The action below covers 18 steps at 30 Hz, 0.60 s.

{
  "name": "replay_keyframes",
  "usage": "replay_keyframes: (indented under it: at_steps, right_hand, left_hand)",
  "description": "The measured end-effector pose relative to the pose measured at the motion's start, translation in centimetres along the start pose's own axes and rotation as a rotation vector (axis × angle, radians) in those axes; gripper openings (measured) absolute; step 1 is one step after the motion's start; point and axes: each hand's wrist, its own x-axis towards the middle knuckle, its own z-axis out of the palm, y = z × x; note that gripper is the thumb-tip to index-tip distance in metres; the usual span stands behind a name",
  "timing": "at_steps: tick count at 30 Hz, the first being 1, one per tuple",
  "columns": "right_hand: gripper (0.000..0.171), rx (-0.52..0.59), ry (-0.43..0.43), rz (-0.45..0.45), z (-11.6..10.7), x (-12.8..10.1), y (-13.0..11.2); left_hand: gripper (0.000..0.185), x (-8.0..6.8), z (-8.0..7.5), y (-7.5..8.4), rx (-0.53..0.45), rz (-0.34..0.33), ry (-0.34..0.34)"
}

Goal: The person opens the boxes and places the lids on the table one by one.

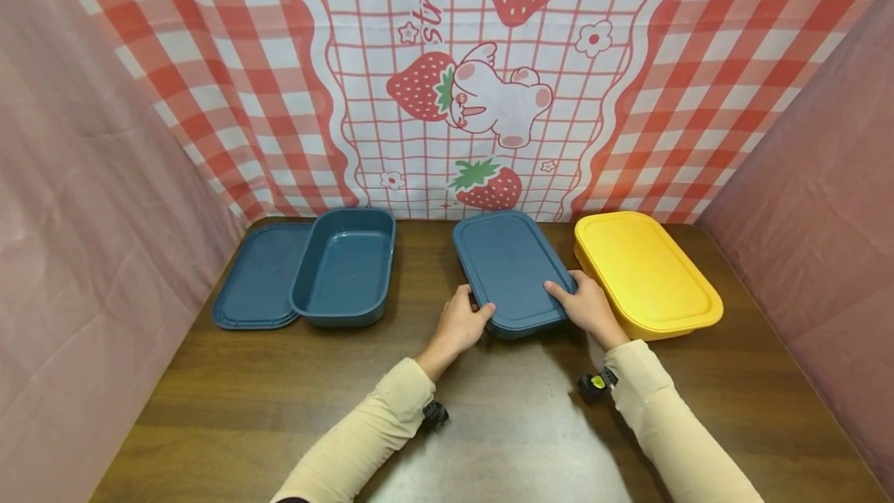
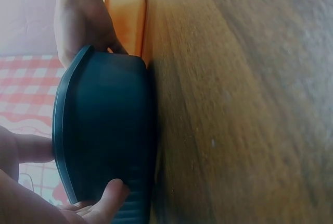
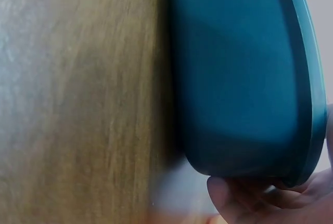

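Gripping lidded blue box (image 1: 515, 266) — both hands (image 1: 459, 324) (image 1: 590, 307); open blue container (image 1: 347, 274) — head view only.

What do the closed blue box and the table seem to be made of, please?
The closed blue box looks like matte plastic: uniform colour, smoothly rounded corners. The table looks like wood or wood-look laminate, slightly glossy, showing grain and a pale reflection.

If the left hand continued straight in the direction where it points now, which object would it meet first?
The lidded blue box: the left hand touches it near its front left corner, so there seems to be no free space ahead.
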Motion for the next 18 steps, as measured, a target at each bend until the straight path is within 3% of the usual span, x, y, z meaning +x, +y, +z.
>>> replay_keyframes:
  at_steps: [18]
  right_hand:
    - [0.066, 0.027, 0.027, 0.015, -0.05, -0.8, -0.2]
  left_hand:
    - [0.05, 0.37, -0.53, -0.02, -0.026, 0.031, 0.033]
